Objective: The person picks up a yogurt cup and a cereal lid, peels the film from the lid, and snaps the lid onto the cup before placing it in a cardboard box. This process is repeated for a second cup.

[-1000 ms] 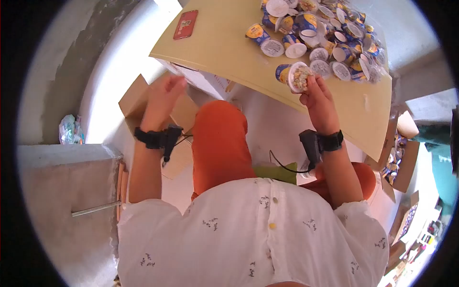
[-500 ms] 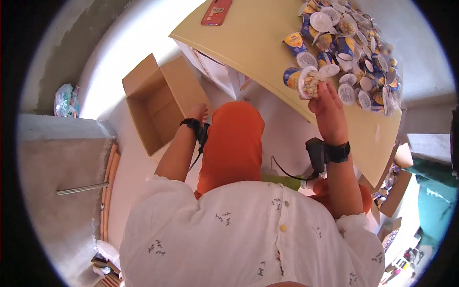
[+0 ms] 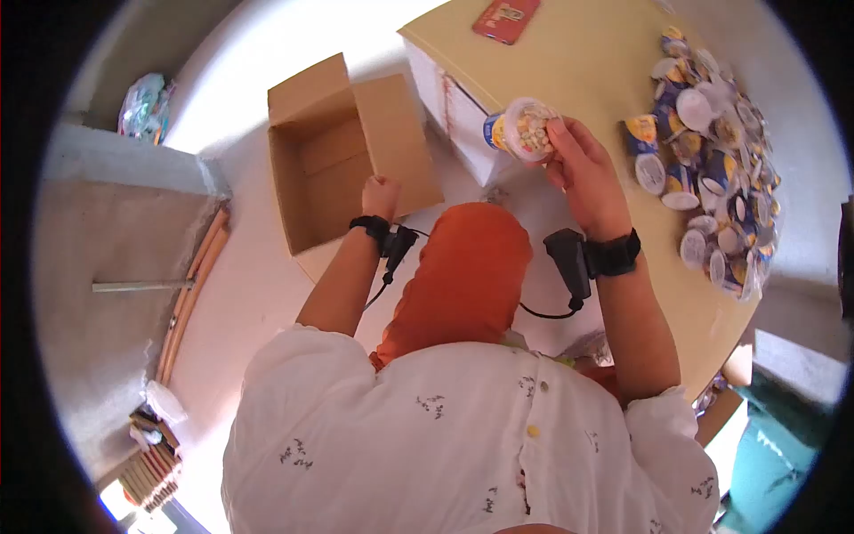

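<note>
My right hand point(image 3: 589, 173) pinches a small blue-and-yellow snack cup point(image 3: 495, 132) by its lidded end. Pale, nut-like pieces show through its clear round top. The cup is tilted on its side, above the table's left edge. At the near right rim of an opened cardboard box point(image 3: 325, 191), my left hand point(image 3: 381, 198) is closed, its fingers curled on the edge. No contents show inside the box. A heap of similar snack cups point(image 3: 712, 169), several with white or clear lids, lies on the right part of the yellow table point(image 3: 578, 80).
A red phone point(image 3: 507, 18) lies at the table's far edge. Beneath the table stands a white box point(image 3: 445, 116). My orange-clad knee point(image 3: 471, 267) is between the hands. A plastic bag point(image 3: 147, 107) sits on a ledge at the left, with pipes point(image 3: 191, 294) below.
My right hand has carried the snack cup left, away from the heap toward the box. My left hand has closed at the box's rim. The camera view has shifted.
</note>
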Motion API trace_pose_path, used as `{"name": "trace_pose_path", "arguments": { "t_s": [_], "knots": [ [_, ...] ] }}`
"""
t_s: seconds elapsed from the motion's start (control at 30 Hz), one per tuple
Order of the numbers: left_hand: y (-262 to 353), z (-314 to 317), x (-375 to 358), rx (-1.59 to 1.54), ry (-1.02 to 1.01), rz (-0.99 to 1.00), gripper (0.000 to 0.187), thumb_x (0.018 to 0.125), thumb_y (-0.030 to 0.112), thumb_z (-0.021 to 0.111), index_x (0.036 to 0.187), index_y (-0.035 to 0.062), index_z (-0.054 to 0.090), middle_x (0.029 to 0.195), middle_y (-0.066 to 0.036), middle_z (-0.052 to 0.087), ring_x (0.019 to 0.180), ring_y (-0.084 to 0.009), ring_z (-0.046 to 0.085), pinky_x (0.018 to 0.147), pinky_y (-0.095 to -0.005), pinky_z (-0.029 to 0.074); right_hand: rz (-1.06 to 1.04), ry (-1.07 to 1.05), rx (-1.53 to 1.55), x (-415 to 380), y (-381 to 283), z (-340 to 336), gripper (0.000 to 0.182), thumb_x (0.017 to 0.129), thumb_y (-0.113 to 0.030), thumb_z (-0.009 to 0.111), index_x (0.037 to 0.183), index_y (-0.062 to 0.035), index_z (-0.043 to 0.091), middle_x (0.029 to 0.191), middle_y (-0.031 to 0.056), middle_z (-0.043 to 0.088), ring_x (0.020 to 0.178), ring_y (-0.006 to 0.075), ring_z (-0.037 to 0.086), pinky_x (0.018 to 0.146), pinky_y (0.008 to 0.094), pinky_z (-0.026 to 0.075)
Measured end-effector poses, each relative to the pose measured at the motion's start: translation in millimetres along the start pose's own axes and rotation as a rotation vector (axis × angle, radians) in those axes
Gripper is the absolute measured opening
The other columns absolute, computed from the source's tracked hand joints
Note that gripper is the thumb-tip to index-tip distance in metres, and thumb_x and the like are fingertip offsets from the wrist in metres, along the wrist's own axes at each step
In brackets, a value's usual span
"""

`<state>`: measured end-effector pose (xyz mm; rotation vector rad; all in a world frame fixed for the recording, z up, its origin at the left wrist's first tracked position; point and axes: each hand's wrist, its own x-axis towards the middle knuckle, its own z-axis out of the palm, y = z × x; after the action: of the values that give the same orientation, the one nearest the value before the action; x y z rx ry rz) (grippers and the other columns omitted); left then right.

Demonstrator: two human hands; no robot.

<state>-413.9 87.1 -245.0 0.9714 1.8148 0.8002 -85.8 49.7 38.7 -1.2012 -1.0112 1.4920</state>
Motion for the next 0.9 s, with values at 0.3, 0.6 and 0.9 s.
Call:
{"name": "trace_pose_path", "arguments": {
  "t_s": [0.3, 0.6, 0.9],
  "knots": [
    [-24.9, 0.8, 13.2, 0.357, 0.009, -0.185, 0.043, 0.085, 0.028, 0.063, 0.113, -0.0044, 0.062, 0.112, -0.03, 0.066, 0.108, -0.0437, 0.065, 0.09, -0.0477, 0.053, 0.037, -0.217, -0.069, 52.3, -14.0, 63.7, 0.038, 0.098, -0.036, 0.063, 0.113, -0.0004, 0.061, 0.085, 0.0021, 0.063, 0.063, 0.0036, 0.041, 0.055, 0.0193, 0.032],
    [-18.7, 21.4, -3.5, 0.447, 0.11, -0.094, 0.046, 0.085, 0.028, 0.067, 0.121, -0.0007, 0.062, 0.11, -0.024, 0.069, 0.104, -0.0396, 0.067, 0.089, -0.0453, 0.053, 0.049, -0.363, -0.162, 98.6, -6.1, 91.6, 0.044, 0.097, -0.036, 0.064, 0.118, 0.0021, 0.06, 0.091, 0.0046, 0.067, 0.073, 0.0049, 0.061, 0.054, 0.0201, 0.034],
    [-20.5, 40.6, 2.8, 0.163, -0.379, -0.143, 0.042, 0.091, 0.023, 0.058, 0.127, 0.0007, 0.058, 0.104, -0.011, 0.07, 0.09, -0.0239, 0.069, 0.072, -0.0361, 0.055, 0.128, -0.436, -0.284, 137.9, 19.5, 108.0, 0.057, 0.094, -0.043, 0.067, 0.124, 0.0042, 0.059, 0.096, 0.0062, 0.067, 0.077, 0.0079, 0.064, 0.054, 0.0194, 0.036]
  ]
}}
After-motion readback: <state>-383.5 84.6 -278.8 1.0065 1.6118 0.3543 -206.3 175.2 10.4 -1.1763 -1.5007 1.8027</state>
